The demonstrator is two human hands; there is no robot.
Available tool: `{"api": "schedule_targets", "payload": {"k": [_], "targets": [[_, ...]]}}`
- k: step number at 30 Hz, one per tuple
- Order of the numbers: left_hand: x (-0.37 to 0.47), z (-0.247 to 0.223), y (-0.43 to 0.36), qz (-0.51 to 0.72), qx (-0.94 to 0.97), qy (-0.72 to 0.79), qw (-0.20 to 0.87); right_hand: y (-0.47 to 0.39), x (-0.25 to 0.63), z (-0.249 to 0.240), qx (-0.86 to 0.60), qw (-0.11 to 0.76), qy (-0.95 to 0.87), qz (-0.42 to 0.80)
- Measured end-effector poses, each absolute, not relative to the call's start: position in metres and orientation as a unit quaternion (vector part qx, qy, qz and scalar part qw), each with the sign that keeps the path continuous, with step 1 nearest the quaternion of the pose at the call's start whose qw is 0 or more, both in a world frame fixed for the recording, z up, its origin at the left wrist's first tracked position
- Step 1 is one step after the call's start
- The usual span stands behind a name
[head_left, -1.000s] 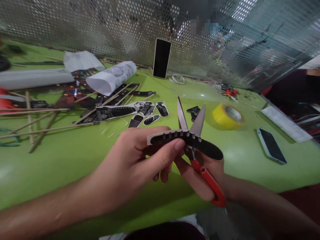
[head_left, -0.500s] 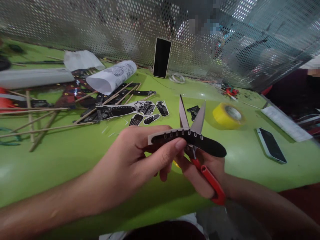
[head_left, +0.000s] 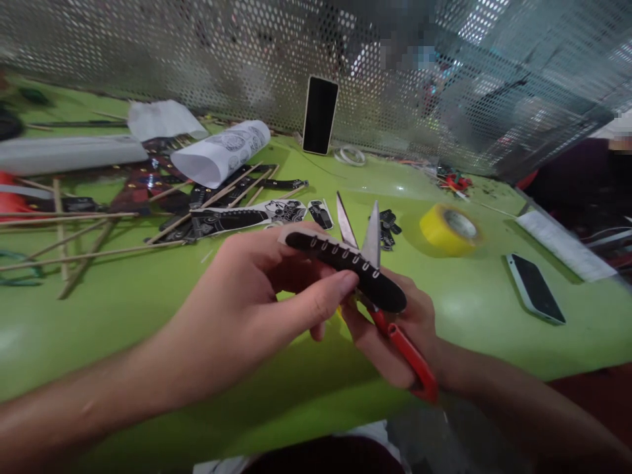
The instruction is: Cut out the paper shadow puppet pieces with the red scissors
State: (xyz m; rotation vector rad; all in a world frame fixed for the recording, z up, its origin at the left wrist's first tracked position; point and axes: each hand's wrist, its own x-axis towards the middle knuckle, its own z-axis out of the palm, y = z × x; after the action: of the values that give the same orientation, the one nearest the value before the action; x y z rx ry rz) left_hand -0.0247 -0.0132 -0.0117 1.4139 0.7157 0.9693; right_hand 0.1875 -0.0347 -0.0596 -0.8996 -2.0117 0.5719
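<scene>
My left hand [head_left: 266,303] pinches a long black paper piece [head_left: 345,266] with a row of small white loops, its left end edged in white. Behind and below it, my right hand [head_left: 395,336] holds red-handled scissors [head_left: 412,362]. The scissor blades are spread apart and point up behind the paper's upper edge. Beyond the blades lie small black cut pieces [head_left: 390,227]. More black-and-white printed cutouts [head_left: 257,214] rest on the green table just past my left hand.
Wooden sticks, dark strips and a rolled printed sheet [head_left: 222,151] cover the left. An upright phone [head_left: 320,115] stands by the perforated metal screen [head_left: 257,59]. Yellow tape [head_left: 448,229], another phone [head_left: 534,288] and a white strip [head_left: 565,245] lie right.
The black paper has shifted left and tilted, its right end lower. The scissors and my right hand have moved slightly left, with the blades closer together.
</scene>
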Motion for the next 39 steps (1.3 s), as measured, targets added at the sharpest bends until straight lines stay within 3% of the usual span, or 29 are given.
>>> {"api": "schedule_targets", "payload": {"k": [3, 9, 19, 39], "targets": [[-0.023, -0.009, -0.013, 0.401, 0.601, 0.308, 0.619, -0.034, 0.187, -0.055, -0.347, 0.449, -0.799, 0.198], [-0.022, -0.005, -0.013, 0.385, 0.597, 0.318, 0.627, -0.036, 0.189, -0.048, -0.367, 0.425, -0.807, 0.183], [-0.027, -0.005, -0.010, 0.371, 0.693, 0.336, 0.519, -0.037, 0.186, -0.038, -0.392, 0.411, -0.798, 0.204], [-0.028, -0.006, -0.010, 0.357, 0.676, 0.316, 0.563, -0.034, 0.188, -0.046, -0.355, 0.445, -0.785, 0.245]]}}
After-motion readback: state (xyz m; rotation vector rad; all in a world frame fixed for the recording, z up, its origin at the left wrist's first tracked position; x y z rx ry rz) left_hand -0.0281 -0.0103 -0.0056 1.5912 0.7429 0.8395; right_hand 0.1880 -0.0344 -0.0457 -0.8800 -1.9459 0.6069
